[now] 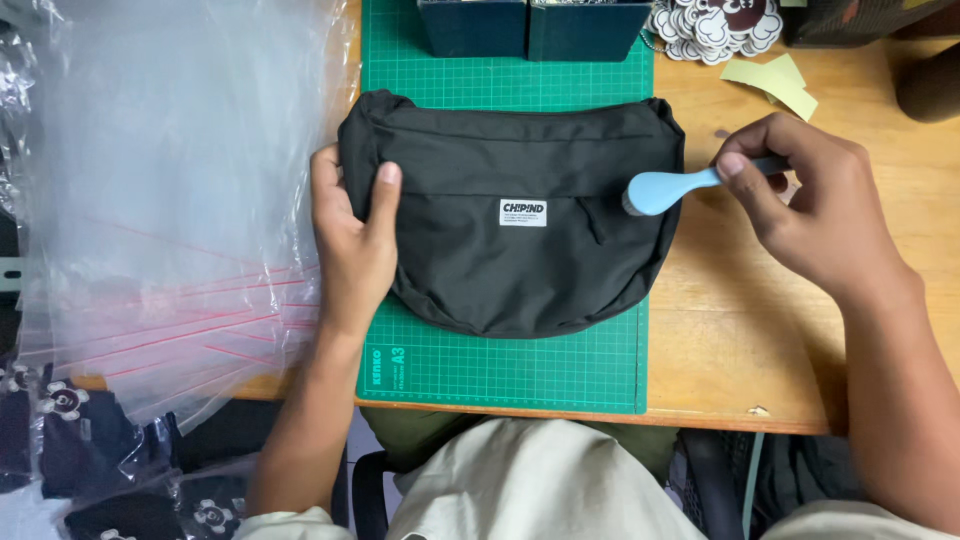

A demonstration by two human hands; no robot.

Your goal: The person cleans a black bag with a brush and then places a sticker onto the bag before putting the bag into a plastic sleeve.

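A person seated at a wooden table (740, 350) is looking down at their two bare hands, which are working on a black fabric pouch bag (510, 230) lying flat on a green cutting mat (500, 365) between them. The left hand (350, 245) is gripping the bag's left edge — thumb pressed on top of the fabric, fingers tucked behind it — so it is closed on the bag and pinning it down. The right hand (810, 205) is pinching the handle of a small light-blue brush (665, 190) between thumb and fingers, and the brush's head is touching the bag's right side, just beside the upper right corner. A small white rectangular label (523, 212) is sitting near the middle of the bag's front, between the two hands. To the outside of the left hand, a heap of clear plastic bags with red strips (150, 220) is spreading across the table's end and hanging over its near edge. Beyond the hands, at the far edge of the mat, two dark blue boxes (530, 25) are standing side by side. Beyond the right hand, a pile of white flower-shaped tags (715, 28) is lying on the table, with a few pale yellow paper slips (775, 85) just beside it.
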